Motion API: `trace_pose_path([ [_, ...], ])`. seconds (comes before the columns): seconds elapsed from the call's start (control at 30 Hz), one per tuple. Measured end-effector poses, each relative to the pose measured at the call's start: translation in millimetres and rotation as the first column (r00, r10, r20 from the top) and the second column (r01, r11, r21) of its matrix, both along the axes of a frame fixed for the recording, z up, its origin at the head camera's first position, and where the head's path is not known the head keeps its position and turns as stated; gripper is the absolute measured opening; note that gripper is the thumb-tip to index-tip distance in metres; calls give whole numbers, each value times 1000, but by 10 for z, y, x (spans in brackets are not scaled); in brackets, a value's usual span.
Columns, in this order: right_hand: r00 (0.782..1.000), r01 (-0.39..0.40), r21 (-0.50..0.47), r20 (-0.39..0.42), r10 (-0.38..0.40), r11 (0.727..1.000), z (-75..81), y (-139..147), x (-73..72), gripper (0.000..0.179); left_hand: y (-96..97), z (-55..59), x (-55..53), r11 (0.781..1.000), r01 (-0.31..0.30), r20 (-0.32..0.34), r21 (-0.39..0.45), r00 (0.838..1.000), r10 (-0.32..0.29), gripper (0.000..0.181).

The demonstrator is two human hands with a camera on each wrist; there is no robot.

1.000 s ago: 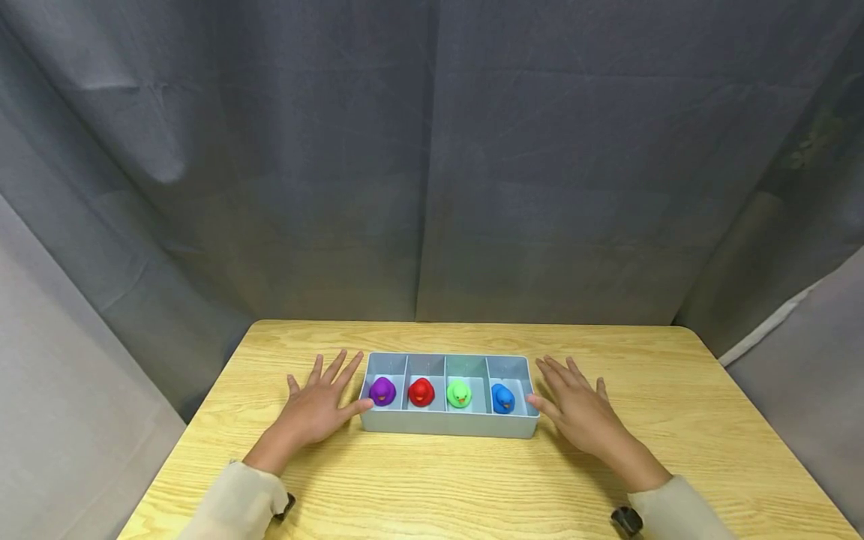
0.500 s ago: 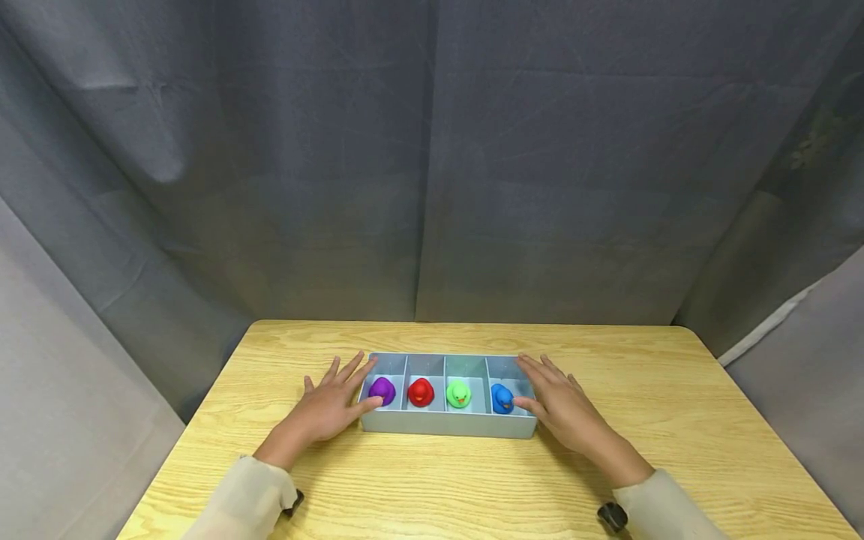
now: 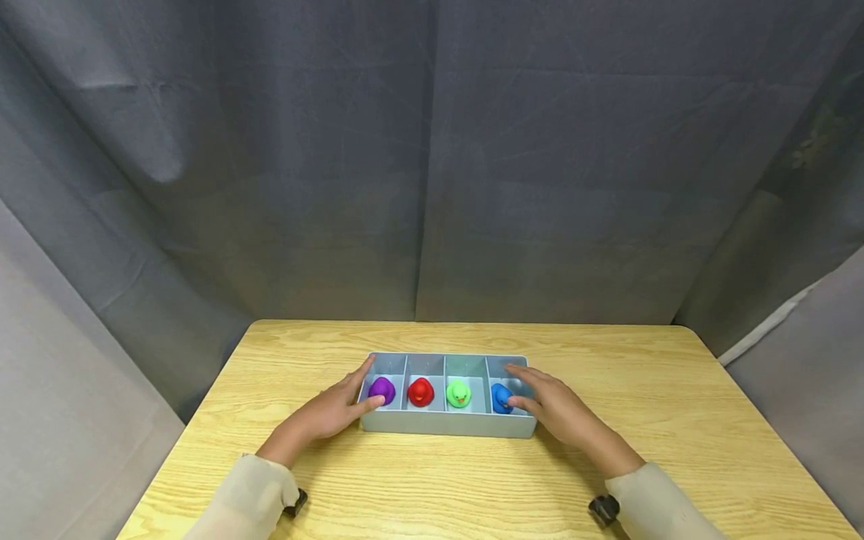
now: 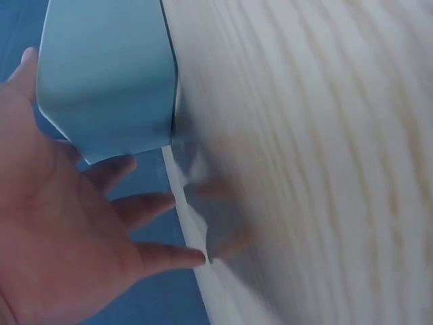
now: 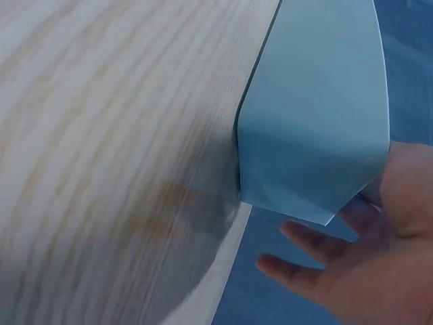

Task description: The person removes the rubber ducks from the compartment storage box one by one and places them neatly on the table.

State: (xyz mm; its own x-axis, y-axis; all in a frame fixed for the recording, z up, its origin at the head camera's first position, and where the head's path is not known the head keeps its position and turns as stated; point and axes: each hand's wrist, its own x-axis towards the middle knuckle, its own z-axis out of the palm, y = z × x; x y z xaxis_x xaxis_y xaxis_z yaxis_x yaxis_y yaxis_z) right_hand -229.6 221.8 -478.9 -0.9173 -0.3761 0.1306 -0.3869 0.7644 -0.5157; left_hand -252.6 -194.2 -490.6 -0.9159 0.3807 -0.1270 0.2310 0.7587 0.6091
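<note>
A grey-blue box [image 3: 448, 425] with a row of compartments sits on the wooden table. From left to right it holds a purple duck [image 3: 382, 390], a red duck [image 3: 421, 392], a green duck [image 3: 459, 394] and a blue duck [image 3: 502, 398], one per compartment. My left hand [image 3: 327, 412] is at the left end, thumb over the rim near the purple duck. My right hand [image 3: 565, 411] is at the right end, its thumb reaching over the rim by the blue duck. Both wrist views show extended fingers around the box's ends; firm contact is hard to tell.
The wooden tabletop [image 3: 432, 487] extends around the box on all sides. Grey curtains [image 3: 324, 165] hang right behind its far edge and at both sides. Dark devices [image 3: 604, 508] are worn at the sleeve cuffs.
Both hands have moved inward over the ends of the box, and their spread fingers have drawn closer together. The box and ducks stay in place.
</note>
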Motion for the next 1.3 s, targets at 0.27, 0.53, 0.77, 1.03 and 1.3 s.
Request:
trace_pose_path([
  [0.27, 998, -36, -30, 52, 38, 999, -20, -3, -79, 54, 7, -41, -24, 993, 8, 89, 121, 996, -19, 92],
  [0.53, 992, -56, -20, 109, 58, 998, 20, -37, -162, 48, 33, -29, -5, 988, -13, 116, 154, 993, -5, 89],
  [0.77, 992, -29, -63, 123, 36, 998, -7, -80, -213, 42, 27, -31, -3, 987, -18, 119, 159, 993, -1, 91],
  [1.03, 992, 65, -24, 108, -63, 998, -43, -173, -187, 34, 18, -53, -18, 990, -13, 108, 143, 994, -2, 89],
  [1.3, 991, 90, -17, 105, -87, 996, -65, -197, -173, 29, 19, -32, -3, 989, -7, 108, 148, 994, -9, 91],
])
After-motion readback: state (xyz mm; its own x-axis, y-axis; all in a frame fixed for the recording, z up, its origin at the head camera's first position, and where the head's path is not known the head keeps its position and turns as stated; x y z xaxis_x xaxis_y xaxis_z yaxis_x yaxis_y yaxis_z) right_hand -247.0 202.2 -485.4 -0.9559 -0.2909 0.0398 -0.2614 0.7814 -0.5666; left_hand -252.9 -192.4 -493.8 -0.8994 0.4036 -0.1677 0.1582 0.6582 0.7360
